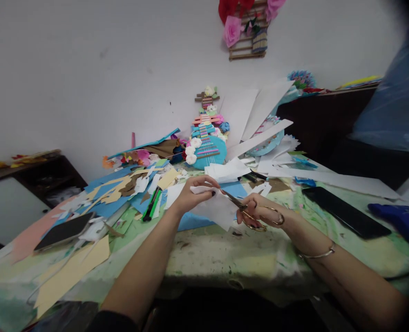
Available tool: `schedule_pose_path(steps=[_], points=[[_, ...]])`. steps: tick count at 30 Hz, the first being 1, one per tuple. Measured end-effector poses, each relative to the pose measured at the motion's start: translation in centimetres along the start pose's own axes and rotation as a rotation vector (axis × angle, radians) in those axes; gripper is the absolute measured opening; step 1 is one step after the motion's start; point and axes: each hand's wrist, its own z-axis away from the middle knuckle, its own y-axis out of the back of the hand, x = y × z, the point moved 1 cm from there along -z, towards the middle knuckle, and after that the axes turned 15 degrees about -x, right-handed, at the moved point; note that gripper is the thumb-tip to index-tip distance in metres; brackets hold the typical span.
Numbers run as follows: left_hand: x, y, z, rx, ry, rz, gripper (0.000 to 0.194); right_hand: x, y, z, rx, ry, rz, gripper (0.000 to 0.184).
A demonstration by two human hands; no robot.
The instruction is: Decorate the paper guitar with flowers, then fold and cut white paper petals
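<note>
My left hand point(195, 193) pinches a sheet of white paper point(220, 210) near its upper left edge, and the sheet hangs down above the table's front part. In my right hand point(260, 207) is a pair of scissors point(237, 200) with gold-coloured handles; my fingers are through the loops. The dark blades point up and left and meet the paper's upper right edge. How far the blades are apart I cannot make out. A blue sheet point(195, 222) lies on the table behind the white paper.
On the stained table cover point(218, 258) lie paper scraps point(121, 189), a green-and-black cutter point(152, 205), a dark phone point(346, 212) and another flat dark device point(64, 230). A blue glue gun point(398, 221) is at the far right. A blue paper instrument point(209, 152) leans against the wall.
</note>
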Motion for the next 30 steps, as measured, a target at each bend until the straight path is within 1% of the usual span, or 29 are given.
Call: schedule_pose_path(steps=[6, 10, 13, 18, 21, 25, 30], points=[[0.0, 0.2, 0.0, 0.094, -0.001, -0.014, 0.028, 0.4, 0.3, 0.2, 0.079, 0.068, -0.051, 0.035], [-0.2, 0.4, 0.0, 0.162, 0.027, 0.006, 0.024, 0.3, 0.2, 0.2, 0.078, 0.088, -0.083, 0.035], [-0.3, 0.4, 0.1, 0.181, 0.047, 0.018, 0.023, 0.0, 0.0, 0.2, 0.058, 0.083, -0.063, 0.036], [-0.2, 0.2, 0.1, 0.133, 0.061, 0.016, 0.024, -0.6, -0.3, 0.2, 0.048, 0.087, -0.066, 0.038], [0.1, 0.0, 0.1, 0.080, 0.039, 0.091, 0.024, -0.6, -0.3, 0.2, 0.003, 0.082, -0.061, 0.034], [0.2, -0.2, 0.0, 0.019, 0.010, 0.195, 0.023, -0.2, -0.1, 0.4, -0.013, 0.074, -0.055, 0.030], [0.1, -0.1, 0.1, -0.023, 0.039, 0.199, 0.025, 0.4, 0.2, 0.4, -0.089, 0.055, -0.036, 0.036]])
